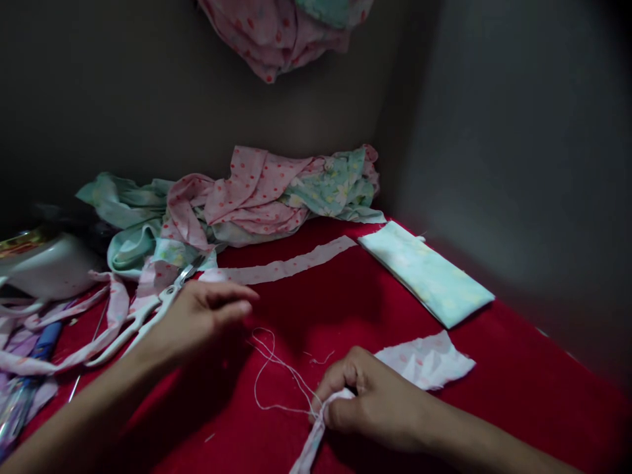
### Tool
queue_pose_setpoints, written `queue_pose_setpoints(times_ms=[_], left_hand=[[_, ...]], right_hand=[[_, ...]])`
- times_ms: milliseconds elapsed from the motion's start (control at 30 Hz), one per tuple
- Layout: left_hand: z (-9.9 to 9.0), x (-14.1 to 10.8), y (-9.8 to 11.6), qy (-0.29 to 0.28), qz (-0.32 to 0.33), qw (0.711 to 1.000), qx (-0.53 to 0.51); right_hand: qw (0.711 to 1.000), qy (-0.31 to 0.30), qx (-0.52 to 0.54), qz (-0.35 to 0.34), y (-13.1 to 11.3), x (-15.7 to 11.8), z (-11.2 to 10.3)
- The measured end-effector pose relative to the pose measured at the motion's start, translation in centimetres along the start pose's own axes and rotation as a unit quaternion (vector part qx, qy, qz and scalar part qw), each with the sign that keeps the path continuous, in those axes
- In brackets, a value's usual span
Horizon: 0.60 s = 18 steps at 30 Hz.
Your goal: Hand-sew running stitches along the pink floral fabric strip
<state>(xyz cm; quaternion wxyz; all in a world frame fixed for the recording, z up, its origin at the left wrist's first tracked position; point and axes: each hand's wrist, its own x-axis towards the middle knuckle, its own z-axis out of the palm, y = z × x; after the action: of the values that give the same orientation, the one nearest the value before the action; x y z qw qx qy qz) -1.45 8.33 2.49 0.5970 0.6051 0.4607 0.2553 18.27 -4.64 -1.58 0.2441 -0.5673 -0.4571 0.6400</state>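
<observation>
My right hand (365, 401) pinches a narrow pink-and-white fabric strip (312, 447) near the front of the red cloth surface (257, 441). Loops of white thread (276, 359) run from the pinched spot toward the left. Raised above the surface, my left hand (210, 313) has its fingers apart, with thumb and forefinger not touching; nothing can be seen between them. White-handled scissors (165, 299) lie just behind and left of that hand. Beside my right hand, a pale printed fabric scrap (427, 361) lies partly hidden.
Crumpled pink and green fabric (257, 191) is heaped along the back. A folded mint fabric piece (427, 273) lies at right, near a long pale strip (291, 264). At left are a white cup (59, 266) and a blue pen (47, 339). More fabric (286, 33) hangs above.
</observation>
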Motion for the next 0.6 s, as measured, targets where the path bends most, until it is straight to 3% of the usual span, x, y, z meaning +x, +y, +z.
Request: queue_pose_setpoints(times_ms=[133, 267, 367, 467, 533, 600], left_hand=[[4.1, -2.6, -0.2, -0.200, 0.027, 0.966, 0.164], [5.5, -3.5, -1.0, -0.269, 0.048, 0.934, 0.233], [5.8, -3.4, -1.6, -0.255, 0.064, 0.928, 0.265], [5.6, -3.0, -1.9, -0.224, 0.047, 0.947, 0.227], [4.8, -2.3, -1.8, -0.161, 0.046, 0.970, 0.175], [3.2, -1.3, -1.5, -0.049, 0.076, 0.984, 0.155]], right_hand=[[1.000, -0.011, 0.008, -0.013, 0.1, 0.0, -0.1], [0.999, -0.011, 0.004, -0.032, 0.1, 0.1, -0.1], [0.999, -0.006, -0.005, -0.032, 0.0, 0.0, -0.1], [1.000, -0.005, -0.003, -0.018, -0.1, -0.1, 0.0], [1.000, -0.007, -0.004, -0.011, 0.0, -0.1, 0.0], [1.000, -0.002, -0.008, -0.003, 0.0, -0.1, 0.0]])
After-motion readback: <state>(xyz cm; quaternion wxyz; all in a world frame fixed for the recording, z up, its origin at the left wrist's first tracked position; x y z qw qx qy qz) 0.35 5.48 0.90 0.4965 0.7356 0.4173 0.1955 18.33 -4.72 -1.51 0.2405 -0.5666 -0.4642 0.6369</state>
